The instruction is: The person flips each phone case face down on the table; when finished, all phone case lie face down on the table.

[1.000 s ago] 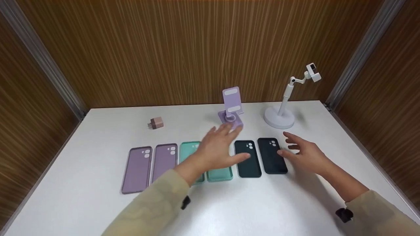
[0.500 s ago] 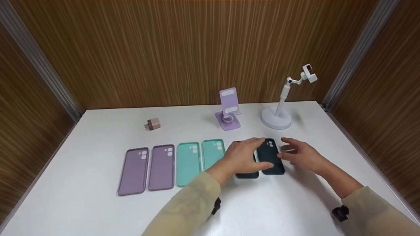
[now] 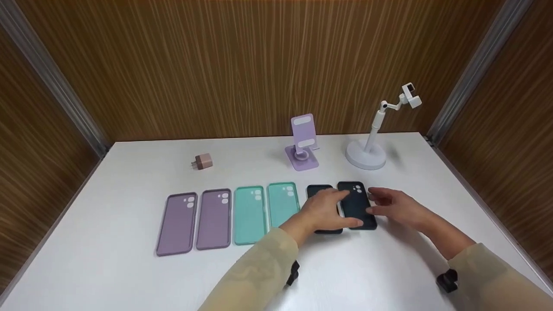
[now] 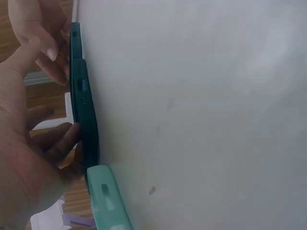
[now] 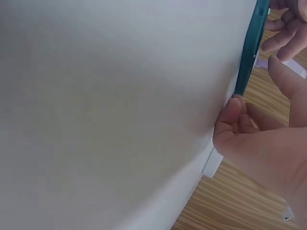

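Two dark green phone cases, the left one (image 3: 319, 188) and the right one (image 3: 356, 203), lie side by side on the white table (image 3: 129, 276). My left hand (image 3: 325, 211) is over them with its thumb and fingers spread, hiding much of the left case. In the left wrist view, its lower fingertips (image 4: 72, 139) touch or nearly touch a dark case. Beside the right case's outer edge is my right hand (image 3: 399, 211), fingers bent loosely. The right wrist view has those fingers (image 5: 232, 112) against the table by the dark case's end (image 5: 247, 67); nothing is seen gripped.
Further left in the row lie two mint green cases (image 3: 249, 216) and two purple cases (image 3: 177, 224). Behind them are a pink charger plug (image 3: 204, 161), a purple phone stand (image 3: 304, 131) and a white stand with a jointed arm (image 3: 366, 155). Wood-grain panels (image 3: 216, 69) enclose the table.
My left hand has moved right, from above the mint green cases to the dark ones, and come lower. My right hand has shifted slightly lower beside the right dark case.
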A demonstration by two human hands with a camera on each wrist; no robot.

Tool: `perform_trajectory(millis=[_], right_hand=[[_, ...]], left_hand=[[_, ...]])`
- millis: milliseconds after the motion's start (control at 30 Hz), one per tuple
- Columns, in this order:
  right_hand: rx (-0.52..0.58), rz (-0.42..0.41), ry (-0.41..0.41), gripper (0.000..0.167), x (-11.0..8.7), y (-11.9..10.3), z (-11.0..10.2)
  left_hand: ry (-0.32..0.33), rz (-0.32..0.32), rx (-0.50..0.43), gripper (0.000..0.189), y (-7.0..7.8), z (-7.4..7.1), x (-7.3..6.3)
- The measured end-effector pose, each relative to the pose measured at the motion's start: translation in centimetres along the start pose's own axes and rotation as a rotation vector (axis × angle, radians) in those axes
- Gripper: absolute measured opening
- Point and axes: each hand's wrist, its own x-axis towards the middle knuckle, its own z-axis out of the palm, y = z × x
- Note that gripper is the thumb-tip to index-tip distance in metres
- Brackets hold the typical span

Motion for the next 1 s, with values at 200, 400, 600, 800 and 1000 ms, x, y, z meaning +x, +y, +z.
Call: perform_trajectory(millis=[200,400,600,800,1000], right_hand=[[0.008,0.018,-0.024,0.086,0.1,0.39,0.0],[0.014,0.012,-0.042,0.086,0.27,0.47,0.08],[-0.008,-0.018,-0.049,0.084,0.44,0.4,0.16],[-0.022,-0.027,-0.049,0.083,0.49,0.42,0.21],[-0.019,-0.022,-0.051,0.082,0.52,0.44,0.24]], left_hand=[[-0.025,-0.013,0.047,0.091,0.01,0.34,0.16],[-0.031,-0.016,0.112,0.089,-0.04,0.59,0.23],[-0.017,-0.016,0.145,0.086,-0.05,0.64,0.22],[-0.01,-0.011,0.153,0.083,-0.07,0.77,0.2],[-0.005,-0.021,0.158,0.083,-0.02,0.83,0.17]])
